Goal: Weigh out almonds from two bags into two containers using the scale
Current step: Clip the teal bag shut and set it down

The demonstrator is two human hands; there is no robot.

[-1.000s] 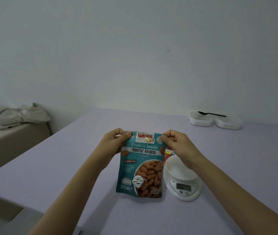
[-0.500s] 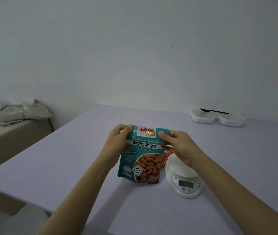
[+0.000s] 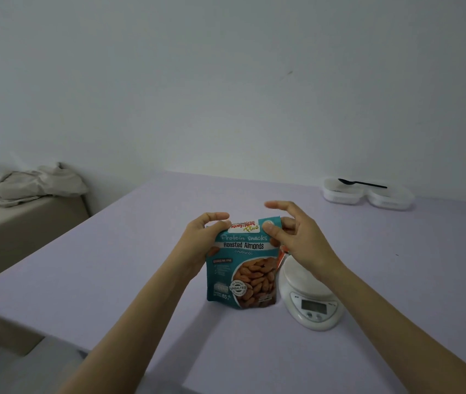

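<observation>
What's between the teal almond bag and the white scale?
In the head view, a sliver of an orange-red packet peeks out between the teal almond bag and the scale, partly hidden behind the bag and the right hand.

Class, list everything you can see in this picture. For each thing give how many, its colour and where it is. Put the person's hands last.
almond bag: one, teal, standing at the table's centre
second bag: one, only an orange-red edge shows, behind the almond bag by the scale
scale: one, white, on the table right of the almond bag
containers: two, white, side by side at the table's far right
spoon: one, black, lying across the containers
table: one, lilac top
cloth: one heap, grey-beige, on the ledge at left
ledge: one, beige, left of the table
left hand: grips the almond bag's top left corner
right hand: pinches its top right corner
</observation>
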